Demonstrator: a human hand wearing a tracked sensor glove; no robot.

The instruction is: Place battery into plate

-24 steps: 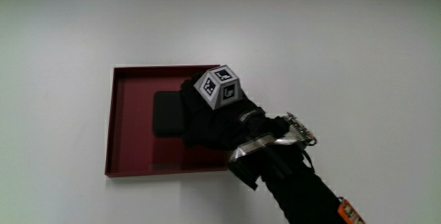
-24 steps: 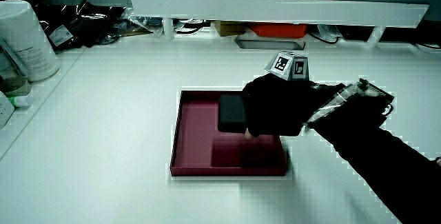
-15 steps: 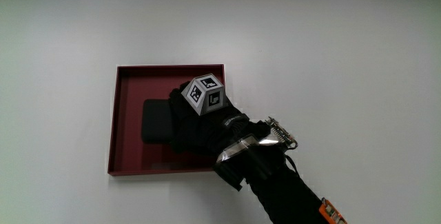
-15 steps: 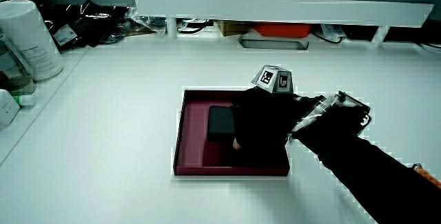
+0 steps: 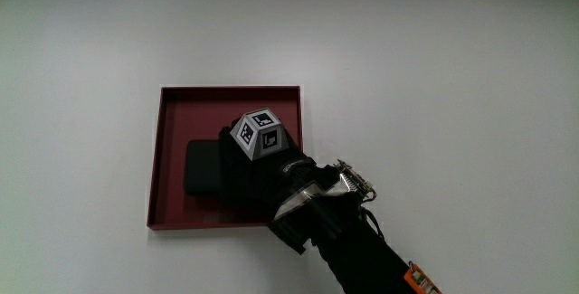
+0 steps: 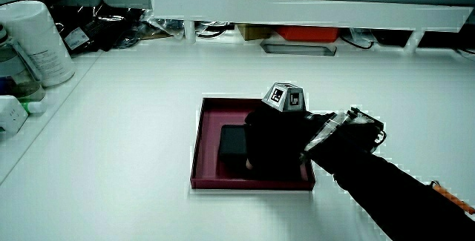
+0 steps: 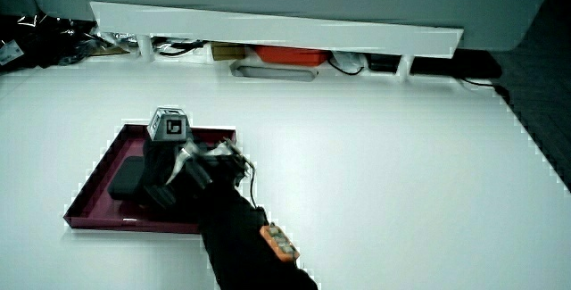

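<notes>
A dark red square plate (image 5: 231, 90) lies on the white table. A flat black battery (image 5: 201, 167) rests inside it, close to the plate's floor. The gloved hand (image 5: 249, 172) with the patterned cube on its back is over the plate beside the battery, its fingers curled against the battery's edge. In both side views the hand (image 6: 273, 139) (image 7: 165, 174) covers part of the battery (image 6: 234, 142) (image 7: 128, 179) within the plate (image 6: 211, 133) (image 7: 94, 196). The fingertips themselves are hidden under the hand. The forearm reaches in from the person's edge of the table.
A low white partition (image 6: 312, 7) runs along the table's edge farthest from the person, with boxes and cables under it. A white cylindrical container (image 6: 44, 41) stands at the table's edge beside dark clutter.
The hand has brought the battery lower and farther across the plate, away from the forearm. The battery now sits at the plate's floor instead of above it.
</notes>
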